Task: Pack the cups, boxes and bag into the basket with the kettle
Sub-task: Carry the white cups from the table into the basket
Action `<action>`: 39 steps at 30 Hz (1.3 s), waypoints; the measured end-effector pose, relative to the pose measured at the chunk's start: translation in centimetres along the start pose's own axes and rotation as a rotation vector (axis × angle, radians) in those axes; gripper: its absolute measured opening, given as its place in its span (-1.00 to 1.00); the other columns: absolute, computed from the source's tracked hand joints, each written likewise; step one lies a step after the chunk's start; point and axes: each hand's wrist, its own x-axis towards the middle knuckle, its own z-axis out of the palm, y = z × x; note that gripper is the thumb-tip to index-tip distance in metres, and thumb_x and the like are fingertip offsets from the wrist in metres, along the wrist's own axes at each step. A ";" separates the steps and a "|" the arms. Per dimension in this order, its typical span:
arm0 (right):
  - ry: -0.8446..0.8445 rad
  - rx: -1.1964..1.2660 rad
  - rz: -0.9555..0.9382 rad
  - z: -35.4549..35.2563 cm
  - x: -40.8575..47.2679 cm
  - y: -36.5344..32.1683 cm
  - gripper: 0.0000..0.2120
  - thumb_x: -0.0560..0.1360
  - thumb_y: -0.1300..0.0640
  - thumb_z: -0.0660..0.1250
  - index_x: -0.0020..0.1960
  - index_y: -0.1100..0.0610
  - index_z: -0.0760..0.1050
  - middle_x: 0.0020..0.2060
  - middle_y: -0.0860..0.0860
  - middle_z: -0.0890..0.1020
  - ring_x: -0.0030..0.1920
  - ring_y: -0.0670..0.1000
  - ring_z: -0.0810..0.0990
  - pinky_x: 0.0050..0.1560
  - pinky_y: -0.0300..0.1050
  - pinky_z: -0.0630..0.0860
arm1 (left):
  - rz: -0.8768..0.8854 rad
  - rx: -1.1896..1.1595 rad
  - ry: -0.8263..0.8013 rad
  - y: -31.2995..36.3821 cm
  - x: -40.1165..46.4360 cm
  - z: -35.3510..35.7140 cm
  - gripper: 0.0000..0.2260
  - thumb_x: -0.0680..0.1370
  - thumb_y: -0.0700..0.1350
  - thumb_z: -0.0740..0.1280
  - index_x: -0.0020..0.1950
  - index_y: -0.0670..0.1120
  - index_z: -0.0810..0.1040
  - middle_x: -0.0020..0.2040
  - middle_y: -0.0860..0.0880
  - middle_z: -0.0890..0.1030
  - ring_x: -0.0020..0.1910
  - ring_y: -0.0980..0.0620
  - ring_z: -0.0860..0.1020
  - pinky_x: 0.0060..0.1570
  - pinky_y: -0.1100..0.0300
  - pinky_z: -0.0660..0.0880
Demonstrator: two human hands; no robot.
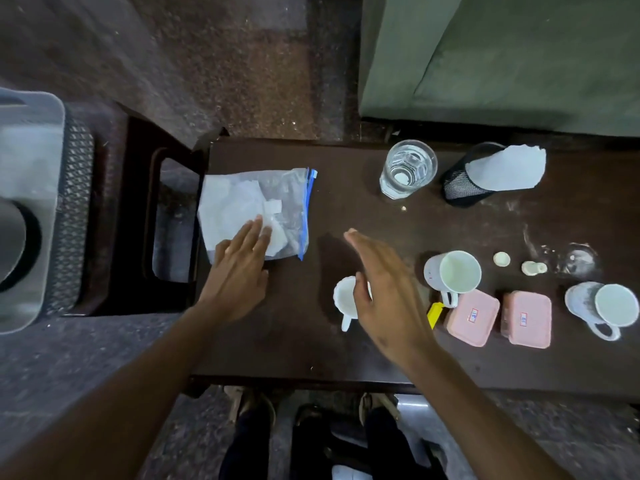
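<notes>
Bag: a clear zip bag (258, 211) with white paper inside lies flat at the table's (294, 341) left end, its blue zip edge running front to back along the side facing the cups
Left hand: the left hand (239, 271) lies flat and open on the bag's near corner, fingers spread, nothing gripped
Right hand: the right hand (382, 296) hangs open, edge-on, above a small white cup (343, 299), holding nothing; contact with the cup cannot be told
Nearer hand: the left, already touching the bag
Basket: the grey basket (33, 216) with the kettle (12, 244) inside sits further left on a dark stool (138, 216), so the bag likely travels leftward
Still on the table: two more cups (453, 277) (604, 308) and two pink boxes (472, 317) (526, 318), well to the right
</notes>
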 end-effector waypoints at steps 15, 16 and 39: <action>0.329 0.014 0.371 -5.5 -5.2 7.9 -0.35 0.50 0.46 0.31 0.53 0.08 0.44 0.41 -0.01 0.55 0.40 0.12 0.50 0.41 -0.15 0.35 | 0.104 -0.403 0.228 11.9 -1.3 -2.9 -0.39 0.56 -0.12 0.44 0.60 -0.07 0.36 0.49 -0.06 0.53 0.40 -0.03 0.45 0.43 0.03 0.32; 0.334 -0.038 0.392 -6.5 -5.5 9.2 -0.37 0.50 0.46 0.32 0.52 0.10 0.44 0.40 0.05 0.57 0.38 0.17 0.51 0.38 -0.12 0.36 | 0.141 -0.426 0.224 13.8 -1.2 -2.8 -0.38 0.55 -0.09 0.45 0.59 -0.07 0.37 0.48 -0.04 0.54 0.40 -0.01 0.45 0.41 0.06 0.30; -0.026 -0.010 0.398 -8.8 -5.4 16.4 -0.27 0.50 0.30 0.44 0.62 0.08 0.30 0.53 0.05 0.45 0.53 0.10 0.39 0.48 -0.15 0.24 | 0.078 -0.038 0.024 20.7 -2.1 3.8 -0.13 0.31 0.07 0.51 0.60 -0.06 0.36 0.58 -0.03 0.42 0.53 -0.01 0.40 0.52 -0.14 0.14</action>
